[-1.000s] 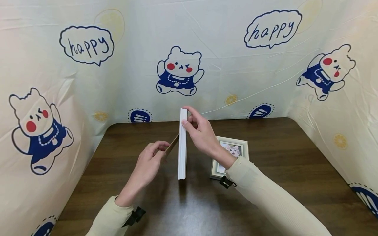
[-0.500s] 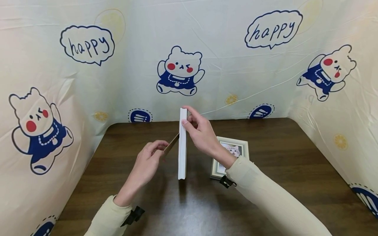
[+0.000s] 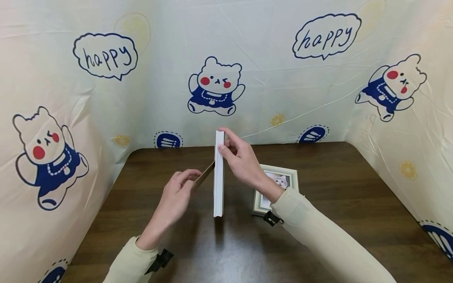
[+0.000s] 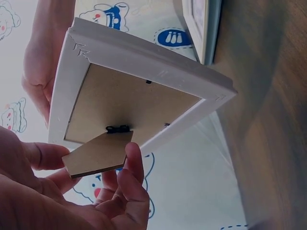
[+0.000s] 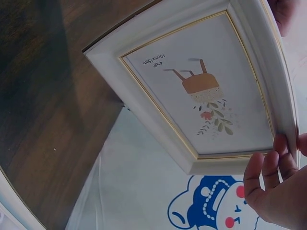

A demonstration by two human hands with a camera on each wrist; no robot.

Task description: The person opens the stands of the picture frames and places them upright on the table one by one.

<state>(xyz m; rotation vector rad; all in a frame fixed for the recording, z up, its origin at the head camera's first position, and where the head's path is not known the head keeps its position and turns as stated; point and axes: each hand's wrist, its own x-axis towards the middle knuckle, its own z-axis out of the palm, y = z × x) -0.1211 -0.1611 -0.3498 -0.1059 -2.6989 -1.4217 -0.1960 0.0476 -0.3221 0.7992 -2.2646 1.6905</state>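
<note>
Head view: right fingers (image 3: 226, 146) grip the upright frame's (image 3: 219, 177) top; left fingers (image 3: 189, 177) pinch its stand (image 3: 206, 174).

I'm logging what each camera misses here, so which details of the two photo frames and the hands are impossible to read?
- Upright white frame: head view shows only its edge.
- Second frame lying on the table: near part hidden by the right hand and wrist.
- Small print on the insert: too small, right wrist view.
- Left hand gripping the stand flap: cut off by the picture's edge.
</note>
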